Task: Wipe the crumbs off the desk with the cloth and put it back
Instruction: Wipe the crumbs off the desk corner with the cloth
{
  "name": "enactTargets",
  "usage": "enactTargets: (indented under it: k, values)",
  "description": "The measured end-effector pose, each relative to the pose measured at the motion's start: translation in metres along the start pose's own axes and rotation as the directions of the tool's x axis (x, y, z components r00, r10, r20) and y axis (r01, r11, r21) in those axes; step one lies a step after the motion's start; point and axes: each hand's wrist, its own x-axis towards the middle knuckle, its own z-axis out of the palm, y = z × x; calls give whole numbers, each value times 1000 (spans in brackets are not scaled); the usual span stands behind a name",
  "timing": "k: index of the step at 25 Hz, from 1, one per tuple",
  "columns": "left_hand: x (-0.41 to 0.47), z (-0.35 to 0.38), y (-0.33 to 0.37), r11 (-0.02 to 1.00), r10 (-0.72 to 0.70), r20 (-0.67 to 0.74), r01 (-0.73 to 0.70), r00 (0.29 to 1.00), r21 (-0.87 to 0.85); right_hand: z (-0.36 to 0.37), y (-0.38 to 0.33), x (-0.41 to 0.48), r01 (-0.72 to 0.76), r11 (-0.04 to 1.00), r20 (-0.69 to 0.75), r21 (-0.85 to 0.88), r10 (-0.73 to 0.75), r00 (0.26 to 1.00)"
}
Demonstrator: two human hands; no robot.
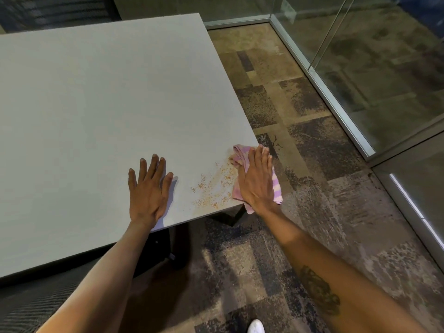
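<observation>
White shoe tip [256, 326] shows at the bottom edge, cut off by the frame, on patchy brown and grey carpet [312, 145]. Both forearms reach up from there to the near right corner of the pale grey desk [96, 97]. Left hand [147, 188] lies flat on the top, fingers spread, holding nothing, its wrist at the near edge. Right hand [257, 179] presses flat, fingers straight and together, on the pink and lilac striped cloth [237, 157] at the right edge. Much of the cloth is hidden under the palm; its long axis runs near to far along that edge, with the near end hanging past the corner. Orange crumbs [211, 186] lie scattered between the hands, just left of the cloth. Beyond them the desktop stretches bare to its far edge. Glass partition [360, 56] in a metal frame stands well right of the desk.
</observation>
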Motion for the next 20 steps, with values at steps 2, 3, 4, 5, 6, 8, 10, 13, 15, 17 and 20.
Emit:
enactTargets:
  k: [2,3,4,5,6,8,10,13,15,17,20]
  values:
    - [1,2,-1,1000,-15,-4,15,1000,-28,0,-12,13,-57,996,-19,67,59,998]
    - [1,3,-1,999,-17,-5,17,1000,-37,-1,-16,22,-64,993,-20,102,66,998]
    - [2,4,-2,999,-18,-2,18,1000,-41,-3,-18,32,-56,989,-12,134,58,998]
    - [2,6,-3,999,-17,0,17,1000,-40,-5,-20,43,-31,987,-5,157,32,999]
    - [2,6,-4,999,-18,2,18,1000,-39,-7,-21,54,7,985,-2,174,-7,1000]
    - [3,8,-5,999,-18,3,18,1000,-43,-12,-20,74,80,972,5,221,-84,996]
    - [3,9,-7,999,-16,-2,15,1000,-50,-17,-18,91,140,951,30,277,-154,988]
    - [4,11,-8,999,-18,-12,17,1000,-45,-20,-14,116,227,918,76,325,-265,961]
    - [5,13,-9,999,-16,-15,16,1000,-51,-23,-11,132,271,894,103,358,-326,940]
    - [6,15,-11,999,-9,-26,8,1000,-43,-26,-6,146,323,860,121,394,-397,910]
    - [6,17,-14,1000,10,-50,-11,999,-22,-29,5,157,395,813,150,427,-494,856]
